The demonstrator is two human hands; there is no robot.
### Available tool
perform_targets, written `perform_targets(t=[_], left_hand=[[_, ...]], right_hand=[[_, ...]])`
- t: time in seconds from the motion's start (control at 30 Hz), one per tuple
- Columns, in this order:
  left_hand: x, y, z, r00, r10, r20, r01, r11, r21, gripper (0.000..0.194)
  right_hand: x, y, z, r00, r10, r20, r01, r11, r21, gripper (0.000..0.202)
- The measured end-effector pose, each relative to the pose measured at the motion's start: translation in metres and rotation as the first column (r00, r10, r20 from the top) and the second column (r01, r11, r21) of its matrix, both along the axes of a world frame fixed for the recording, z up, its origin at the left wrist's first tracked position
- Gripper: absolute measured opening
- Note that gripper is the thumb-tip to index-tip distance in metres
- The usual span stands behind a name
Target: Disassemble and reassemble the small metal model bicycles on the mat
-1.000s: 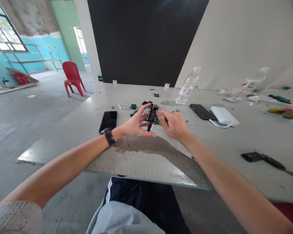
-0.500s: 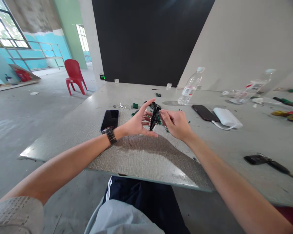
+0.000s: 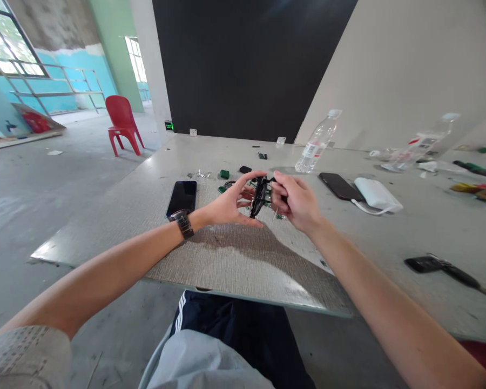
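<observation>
Over the middle of the table, my left hand (image 3: 235,201) grips a small black frame-like part (image 3: 260,195) between thumb and fingers, keeping it upright. My right hand (image 3: 298,201) is at the part's right side, fingers curled in a pinch beside its upper edge. What sits in that pinch is hidden and slightly blurred. Below and behind the hands lie several small green and black pieces, partly covered by the fingers. A green block (image 3: 224,174) and a flat black piece (image 3: 245,169) rest just beyond my left hand.
A phone (image 3: 182,198) lies left, near my watch. To the right are a clear bottle (image 3: 315,143), a dark phone (image 3: 337,185), a white power bank (image 3: 376,194) and black keys (image 3: 425,264). A red chair (image 3: 121,123) stands on the floor.
My right hand has shifted slightly up, its fingers now curled at the part's upper right edge. The black part has turned, showing more of its open frame. The flat black piece behind has come into view.
</observation>
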State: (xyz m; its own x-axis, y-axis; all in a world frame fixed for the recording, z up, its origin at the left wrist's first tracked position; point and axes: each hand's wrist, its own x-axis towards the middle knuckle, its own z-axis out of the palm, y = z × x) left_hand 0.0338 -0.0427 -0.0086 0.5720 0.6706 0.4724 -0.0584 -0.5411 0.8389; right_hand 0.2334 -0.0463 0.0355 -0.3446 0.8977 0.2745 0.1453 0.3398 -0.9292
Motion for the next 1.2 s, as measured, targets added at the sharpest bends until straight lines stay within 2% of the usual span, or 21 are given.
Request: perform_targets(t=[0.07,0.13,0.2,0.27,0.33,0.4,0.47,0.53,0.63,0.67,0.73,0.77,0.83,0.93,1.07,1.2], left_hand=[[0.000,0.001,-0.001,1.000,0.008,-0.006,-0.008,1.000,0.009,0.108],[-0.001,0.001,-0.001,1.000,0.014,-0.017,-0.014,1.000,0.003,0.108],[-0.002,0.002,0.000,0.999,0.022,-0.029,-0.022,1.000,-0.007,0.108],[-0.002,0.001,0.002,0.999,0.032,-0.031,-0.032,0.999,-0.011,0.109],[-0.002,0.000,0.003,0.999,0.043,-0.025,-0.043,0.999,-0.006,0.108],[-0.001,-0.001,0.004,0.998,0.047,-0.027,-0.047,0.999,0.003,0.108],[-0.001,-0.004,0.006,0.998,0.047,-0.042,-0.046,0.999,0.012,0.109],[0.000,-0.005,0.007,0.998,0.040,-0.047,-0.039,0.999,0.018,0.110],[0.000,-0.006,0.005,1.000,0.016,-0.023,-0.016,1.000,-0.004,0.115],[0.000,-0.005,0.004,1.000,0.011,-0.014,-0.011,1.000,-0.021,0.118],[-0.001,-0.002,0.001,0.999,0.032,-0.004,-0.032,0.998,-0.058,0.124],[-0.001,0.000,-0.001,0.998,0.057,-0.003,-0.057,0.996,-0.071,0.124],[-0.002,0.003,-0.002,0.994,0.106,-0.015,-0.107,0.991,-0.078,0.116],[-0.004,0.006,-0.002,0.980,0.187,-0.067,-0.190,0.981,-0.032,0.103],[-0.005,0.006,0.001,0.926,0.348,-0.149,-0.332,0.935,0.122,0.097],[-0.004,0.004,0.001,0.878,0.443,-0.180,-0.394,0.884,0.252,0.098]], right_hand=[[0.000,0.001,0.001,0.999,-0.019,0.038,0.020,1.000,-0.015,0.053],[0.002,0.001,0.001,0.981,-0.132,0.140,0.107,0.979,0.176,0.051],[0.005,0.001,-0.001,0.926,-0.284,0.246,0.152,0.882,0.446,0.045],[0.010,0.002,-0.003,0.851,-0.409,0.329,0.126,0.767,0.629,0.041],[0.014,0.003,-0.005,0.789,-0.488,0.372,0.093,0.694,0.714,0.040],[0.016,0.004,-0.005,0.767,-0.522,0.374,0.094,0.667,0.739,0.042],[0.015,0.006,-0.005,0.786,-0.510,0.350,0.122,0.683,0.720,0.046],[0.012,0.008,-0.004,0.836,-0.439,0.329,0.149,0.759,0.634,0.051],[0.006,0.011,-0.005,0.927,-0.216,0.307,0.119,0.945,0.303,0.058],[0.004,0.011,-0.006,0.949,-0.139,0.282,0.095,0.982,0.164,0.058],[0.002,0.014,-0.010,0.977,-0.043,0.207,0.054,0.997,-0.052,0.057],[0.002,0.015,-0.012,0.984,-0.023,0.174,0.042,0.994,-0.101,0.056],[0.003,0.018,-0.016,0.991,-0.012,0.136,0.025,0.995,-0.095,0.057],[0.006,0.020,-0.020,0.992,-0.020,0.125,0.022,1.000,-0.012,0.061],[0.007,0.017,-0.019,0.988,0.009,0.155,-0.008,1.000,-0.013,0.061],[0.010,0.019,-0.020,0.980,-0.015,0.199,-0.002,0.996,0.084,0.056]])
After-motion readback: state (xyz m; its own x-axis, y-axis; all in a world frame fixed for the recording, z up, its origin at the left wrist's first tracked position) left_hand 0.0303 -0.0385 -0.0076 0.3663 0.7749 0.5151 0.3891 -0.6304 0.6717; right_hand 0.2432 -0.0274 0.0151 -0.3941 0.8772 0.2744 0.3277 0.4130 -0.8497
